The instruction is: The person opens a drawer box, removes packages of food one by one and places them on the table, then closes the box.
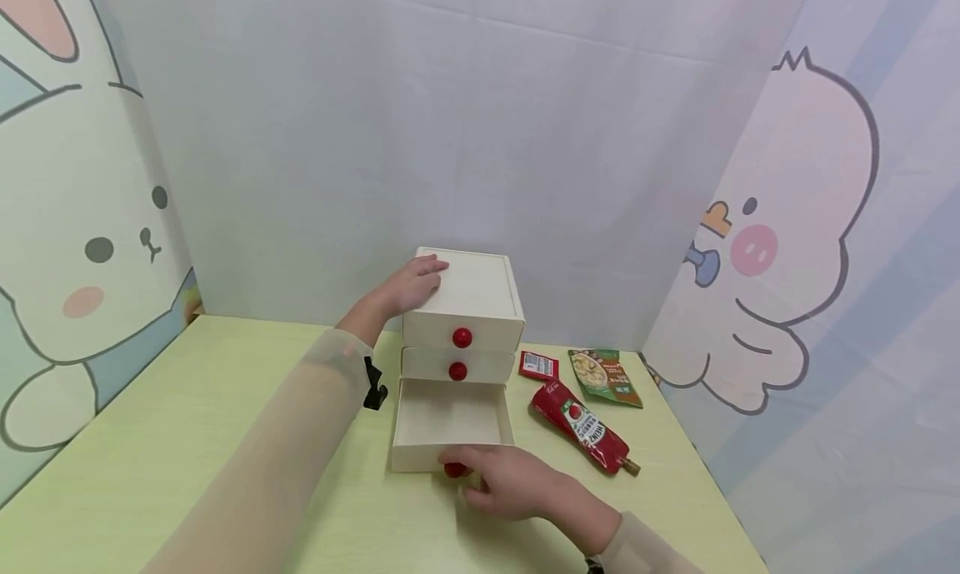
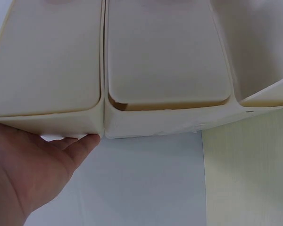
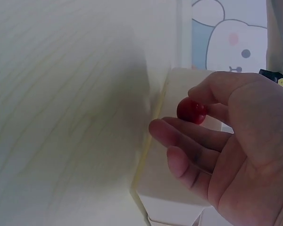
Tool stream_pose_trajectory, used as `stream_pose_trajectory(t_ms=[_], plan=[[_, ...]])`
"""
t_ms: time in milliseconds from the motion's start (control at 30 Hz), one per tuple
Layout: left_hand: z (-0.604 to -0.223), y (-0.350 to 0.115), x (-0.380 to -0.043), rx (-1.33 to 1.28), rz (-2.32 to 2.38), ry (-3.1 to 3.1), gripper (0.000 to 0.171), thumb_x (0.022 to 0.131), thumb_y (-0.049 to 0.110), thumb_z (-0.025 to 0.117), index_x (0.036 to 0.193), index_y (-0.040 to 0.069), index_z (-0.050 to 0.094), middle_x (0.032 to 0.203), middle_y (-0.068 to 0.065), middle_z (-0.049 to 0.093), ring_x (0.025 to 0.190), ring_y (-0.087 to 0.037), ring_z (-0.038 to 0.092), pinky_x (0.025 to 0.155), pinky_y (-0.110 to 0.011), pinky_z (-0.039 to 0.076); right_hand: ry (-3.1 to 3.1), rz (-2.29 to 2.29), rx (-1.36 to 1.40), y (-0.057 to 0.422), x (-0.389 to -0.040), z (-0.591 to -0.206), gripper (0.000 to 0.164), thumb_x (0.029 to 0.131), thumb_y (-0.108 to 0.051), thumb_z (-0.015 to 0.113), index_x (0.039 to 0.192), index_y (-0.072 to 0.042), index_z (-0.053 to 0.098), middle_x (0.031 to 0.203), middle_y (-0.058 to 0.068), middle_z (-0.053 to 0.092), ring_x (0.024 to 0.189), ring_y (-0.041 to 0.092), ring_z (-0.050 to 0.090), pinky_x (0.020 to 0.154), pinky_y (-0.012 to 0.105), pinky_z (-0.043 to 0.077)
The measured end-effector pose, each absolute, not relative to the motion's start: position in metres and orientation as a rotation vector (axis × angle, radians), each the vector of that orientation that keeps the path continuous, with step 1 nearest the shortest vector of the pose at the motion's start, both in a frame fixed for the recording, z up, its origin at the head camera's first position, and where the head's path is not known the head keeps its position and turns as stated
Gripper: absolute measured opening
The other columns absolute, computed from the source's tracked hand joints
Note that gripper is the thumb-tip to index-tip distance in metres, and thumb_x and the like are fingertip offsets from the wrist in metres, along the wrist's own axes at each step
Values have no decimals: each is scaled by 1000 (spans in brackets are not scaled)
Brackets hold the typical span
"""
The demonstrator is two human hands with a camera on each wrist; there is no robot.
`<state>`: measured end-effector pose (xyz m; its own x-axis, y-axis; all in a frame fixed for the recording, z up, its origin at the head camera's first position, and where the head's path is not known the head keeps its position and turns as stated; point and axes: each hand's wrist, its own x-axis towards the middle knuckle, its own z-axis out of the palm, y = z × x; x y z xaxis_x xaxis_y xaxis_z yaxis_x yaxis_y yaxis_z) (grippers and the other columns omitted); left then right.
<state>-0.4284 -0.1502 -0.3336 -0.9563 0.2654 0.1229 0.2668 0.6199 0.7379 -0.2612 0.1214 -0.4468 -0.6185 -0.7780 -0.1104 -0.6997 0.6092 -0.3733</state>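
Observation:
A white three-drawer cabinet (image 1: 472, 287) stands on the table, its bottom drawer (image 1: 450, 416) pulled out with a bare floor showing. My left hand (image 1: 416, 284) rests on the cabinet's top at the left edge. In the left wrist view, the left hand (image 2: 42, 165) lies against the cabinet's side wall. At the bottom drawer's front, my right hand (image 1: 517, 481) pinches the red knob (image 1: 454, 470). The right wrist view shows the right hand's (image 3: 226, 146) thumb and a finger at the knob (image 3: 191, 111), with other fingers loosely bent below.
Right of the cabinet lie a red Heinz ketchup pouch (image 1: 581, 424), a small red packet (image 1: 538, 366) and a green-brown food pouch (image 1: 606, 376). The upper two drawers, with red knobs (image 1: 462, 337), look pushed in. Printed curtains (image 1: 465, 141) surround the table.

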Motion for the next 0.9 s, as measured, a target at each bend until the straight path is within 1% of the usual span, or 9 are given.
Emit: stream_pose_trajectory(t_ms=[267,367,633,900], plan=[[-334,-151,-428,-467,-1272,-2824,61,113,30,35,170,11,42,185,-12,19,173,-39,10,139,-63,12,2597,-424,-1229,117,-270,-450,50,106,-22,69,154,-27,58,133,-11,73,77,-4,55,77,15,51],[-334,-150,-428,-468,-1269,-2826,61,113,30,35,170,11,42,185,-12,19,173,-39,10,139,-62,12,2613,-416,-1240,115,-273,-451,51,105,-21,69,154,-26,58,133,-9,73,76,-5,55,78,15,51],[-334,-150,-428,-467,-1253,-2833,62,112,31,34,170,11,42,185,-12,19,173,-39,10,139,-62,12,2620,-418,-1227,112,-279,-449,50,105,-21,69,153,-25,59,130,-9,73,77,-4,55,78,16,50],[-334,-150,-428,-452,-1273,-2836,62,112,32,33,170,12,42,186,-11,17,173,-39,8,139,-64,12,2645,-437,-1235,110,-285,-446,55,104,-19,70,156,-22,57,144,0,70,75,-3,57,79,17,53]])
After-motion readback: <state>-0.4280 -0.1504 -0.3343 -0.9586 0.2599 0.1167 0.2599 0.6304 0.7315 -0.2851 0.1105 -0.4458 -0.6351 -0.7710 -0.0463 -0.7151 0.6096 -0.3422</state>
